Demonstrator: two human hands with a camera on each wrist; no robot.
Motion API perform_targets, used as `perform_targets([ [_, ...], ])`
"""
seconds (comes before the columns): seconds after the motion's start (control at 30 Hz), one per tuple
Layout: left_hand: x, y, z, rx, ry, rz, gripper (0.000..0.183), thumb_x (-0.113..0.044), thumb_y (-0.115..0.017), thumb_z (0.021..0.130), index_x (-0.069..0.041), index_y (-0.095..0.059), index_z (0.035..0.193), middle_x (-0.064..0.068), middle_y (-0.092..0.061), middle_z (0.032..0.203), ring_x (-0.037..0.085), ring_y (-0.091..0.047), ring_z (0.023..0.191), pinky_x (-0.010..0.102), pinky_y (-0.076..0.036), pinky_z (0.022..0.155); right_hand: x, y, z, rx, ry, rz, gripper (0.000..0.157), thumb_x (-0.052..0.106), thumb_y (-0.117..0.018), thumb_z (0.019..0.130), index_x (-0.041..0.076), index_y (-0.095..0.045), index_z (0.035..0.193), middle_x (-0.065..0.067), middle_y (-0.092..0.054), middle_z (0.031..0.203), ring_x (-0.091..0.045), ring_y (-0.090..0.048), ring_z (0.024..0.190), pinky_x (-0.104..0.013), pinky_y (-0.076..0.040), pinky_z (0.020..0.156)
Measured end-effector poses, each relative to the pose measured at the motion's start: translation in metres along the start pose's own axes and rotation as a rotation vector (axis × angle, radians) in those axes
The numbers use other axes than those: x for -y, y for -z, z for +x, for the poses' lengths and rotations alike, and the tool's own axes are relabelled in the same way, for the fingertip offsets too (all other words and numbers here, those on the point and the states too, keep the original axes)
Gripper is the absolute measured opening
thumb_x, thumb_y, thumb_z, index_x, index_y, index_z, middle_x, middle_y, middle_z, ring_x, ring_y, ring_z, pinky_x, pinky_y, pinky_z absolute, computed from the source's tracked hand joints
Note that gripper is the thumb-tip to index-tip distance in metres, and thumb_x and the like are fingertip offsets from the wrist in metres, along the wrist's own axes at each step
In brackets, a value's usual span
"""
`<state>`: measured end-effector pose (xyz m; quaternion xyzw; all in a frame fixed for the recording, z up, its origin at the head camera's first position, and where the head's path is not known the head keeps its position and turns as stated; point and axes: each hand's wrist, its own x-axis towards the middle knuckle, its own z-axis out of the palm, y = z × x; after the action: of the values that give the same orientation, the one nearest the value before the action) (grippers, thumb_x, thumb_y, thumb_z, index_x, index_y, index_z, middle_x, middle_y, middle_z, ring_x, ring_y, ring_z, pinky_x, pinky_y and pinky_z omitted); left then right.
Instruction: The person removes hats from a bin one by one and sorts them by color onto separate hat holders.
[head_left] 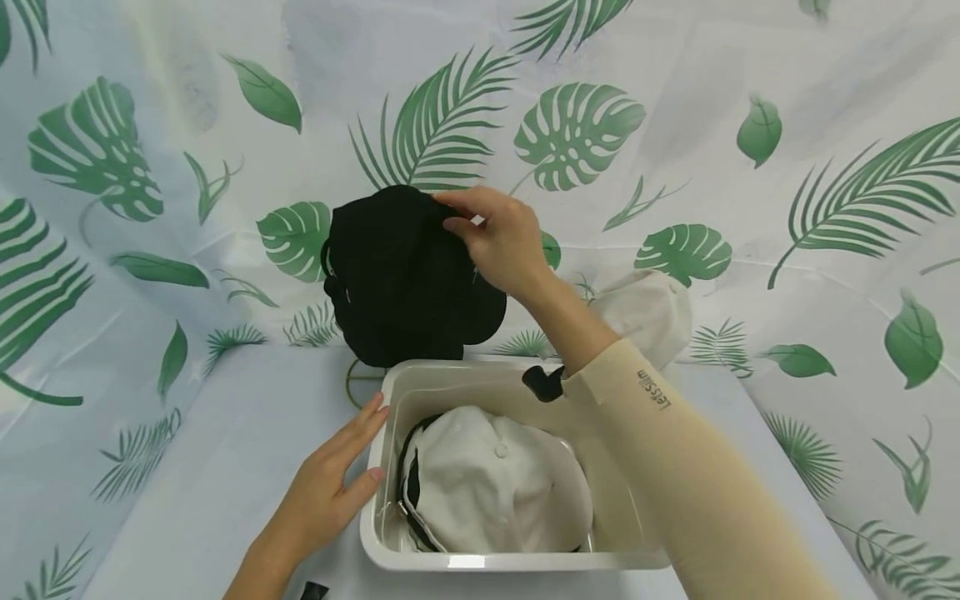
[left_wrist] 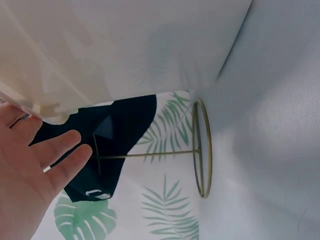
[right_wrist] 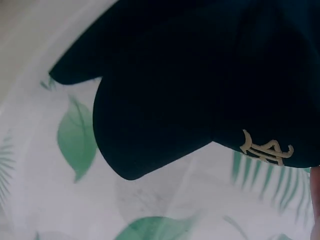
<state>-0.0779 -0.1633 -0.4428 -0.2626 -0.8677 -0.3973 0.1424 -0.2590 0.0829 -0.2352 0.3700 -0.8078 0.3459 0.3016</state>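
Note:
A black baseball cap (head_left: 397, 267) sits on a thin gold wire stand (left_wrist: 198, 150) behind the white plastic bin (head_left: 517, 560). Two dark brims (right_wrist: 145, 145) show in the right wrist view, beside a pale embroidered emblem (right_wrist: 267, 150). My right hand (head_left: 506, 237) pinches the cap's upper right edge between thumb and fingers. With fingers fairly straight, my left hand (head_left: 322, 492) touches the bin's left rim. Inside the bin lies an off-white cap (head_left: 495, 483), crown up, with a dark edge of something under its left side.
Another off-white cap (head_left: 648, 312) stands at the back right, partly behind my right forearm. A black curved piece (head_left: 543, 383) shows by the bin's back rim. A small black item (head_left: 315, 591) lies at the front edge. Leaf-printed cloth (head_left: 442, 117) hangs behind the white table (head_left: 225, 450).

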Motion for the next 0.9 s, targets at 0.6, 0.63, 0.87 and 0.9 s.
perform_targets([
  [0.6,0.001,-0.002,0.000,-0.024,-0.029,-0.030,0.065,-0.012,-0.066,0.097,-0.010,-0.046,0.159,0.007,-0.036,0.168,0.018,-0.037,0.152,0.015,-0.022,0.121,-0.020,-0.046,-0.011,0.077,-0.059,-0.065,0.028,0.002,-0.074,0.096,0.006,-0.078,0.123,-0.007,-0.077,0.120,-0.023,-0.073,0.107,-0.034,-0.058,0.085],
  [0.63,0.001,-0.002,0.000,-0.024,-0.031,-0.029,0.065,-0.012,-0.066,0.097,-0.010,-0.046,0.159,0.007,-0.036,0.168,0.018,-0.037,0.153,0.015,-0.022,0.121,-0.021,-0.048,-0.011,0.082,-0.062,-0.063,0.028,0.002,-0.074,0.096,0.006,-0.078,0.123,-0.007,-0.077,0.120,-0.023,-0.073,0.107,-0.033,-0.058,0.086],
  [0.87,0.000,-0.001,0.000,-0.014,-0.038,-0.028,0.065,-0.012,-0.066,0.098,-0.010,-0.045,0.160,0.008,-0.035,0.168,0.019,-0.037,0.153,0.014,-0.022,0.120,-0.024,-0.060,-0.015,0.112,-0.090,-0.104,0.028,0.004,-0.074,0.097,0.008,-0.078,0.124,-0.006,-0.077,0.119,-0.022,-0.074,0.106,-0.034,-0.058,0.086],
  [0.9,0.000,-0.001,0.000,-0.013,-0.039,-0.029,0.065,-0.012,-0.066,0.098,-0.010,-0.045,0.160,0.008,-0.035,0.168,0.020,-0.037,0.152,0.015,-0.022,0.120,-0.024,-0.062,-0.016,0.116,-0.098,-0.113,0.028,0.005,-0.074,0.097,0.009,-0.078,0.124,-0.006,-0.077,0.119,-0.022,-0.074,0.104,-0.034,-0.058,0.085],
])
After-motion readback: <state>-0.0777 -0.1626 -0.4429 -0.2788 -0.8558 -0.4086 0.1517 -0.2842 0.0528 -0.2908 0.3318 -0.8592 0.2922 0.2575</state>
